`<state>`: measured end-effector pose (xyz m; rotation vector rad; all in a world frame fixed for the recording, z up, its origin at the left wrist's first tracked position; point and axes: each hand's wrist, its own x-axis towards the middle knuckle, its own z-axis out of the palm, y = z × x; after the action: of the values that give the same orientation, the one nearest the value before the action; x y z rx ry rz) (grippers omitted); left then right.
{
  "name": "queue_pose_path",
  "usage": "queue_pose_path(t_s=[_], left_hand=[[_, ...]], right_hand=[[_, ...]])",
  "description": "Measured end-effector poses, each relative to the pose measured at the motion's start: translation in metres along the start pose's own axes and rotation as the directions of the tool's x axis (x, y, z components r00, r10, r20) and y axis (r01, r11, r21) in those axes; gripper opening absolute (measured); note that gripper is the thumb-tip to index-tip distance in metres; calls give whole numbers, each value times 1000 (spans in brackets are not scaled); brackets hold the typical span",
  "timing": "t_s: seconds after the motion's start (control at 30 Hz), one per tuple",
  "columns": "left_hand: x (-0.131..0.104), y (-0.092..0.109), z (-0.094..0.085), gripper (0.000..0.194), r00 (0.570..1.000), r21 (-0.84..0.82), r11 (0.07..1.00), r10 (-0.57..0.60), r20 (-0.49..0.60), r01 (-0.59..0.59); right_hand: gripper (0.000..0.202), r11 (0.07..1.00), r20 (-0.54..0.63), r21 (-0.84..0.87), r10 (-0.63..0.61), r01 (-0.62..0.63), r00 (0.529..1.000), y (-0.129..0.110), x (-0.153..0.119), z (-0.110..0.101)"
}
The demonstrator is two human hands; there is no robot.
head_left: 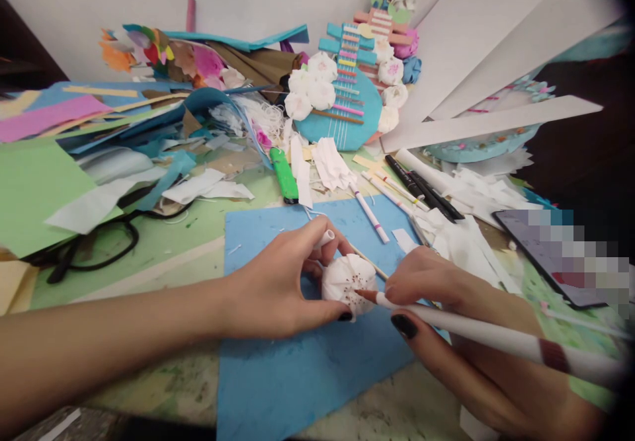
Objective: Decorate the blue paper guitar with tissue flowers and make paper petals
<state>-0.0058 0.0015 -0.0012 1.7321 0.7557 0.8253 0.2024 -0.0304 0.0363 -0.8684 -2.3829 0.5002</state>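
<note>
The phone screen [526, 249] is partly masked, the blue sheet [297, 388] is cut off below, and the marker [481, 328] is seemingly blurred rearward.

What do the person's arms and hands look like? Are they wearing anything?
The left forearm is bare, with no sleeve or watch showing. The left hand and right hand wear no gloves. The left thumbnail and right thumbnail have dark, nearly black polish. The other nails are too hidden to tell.

Black-painted thumbnails [404, 326], bare left forearm [163, 322]
</note>
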Motion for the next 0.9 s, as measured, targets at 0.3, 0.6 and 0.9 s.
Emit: queue_pose_path(t_s=[0.3,0.6,0.9], left_hand=[[1,0,0,33,1000,-11,1000,-15,20,15],[1,-1,0,34,1000,2,1000,-10,19,10],[0,-3,0,36,1000,4,1000,21,0,-21]], right_hand=[[19,1000,-20,20,15,-15,1000,-4,1,2],[21,1000,-8,25,-10,10,1000,-2,0,0],[20,999,-67,33,9,-7,998,2,-1,6]])
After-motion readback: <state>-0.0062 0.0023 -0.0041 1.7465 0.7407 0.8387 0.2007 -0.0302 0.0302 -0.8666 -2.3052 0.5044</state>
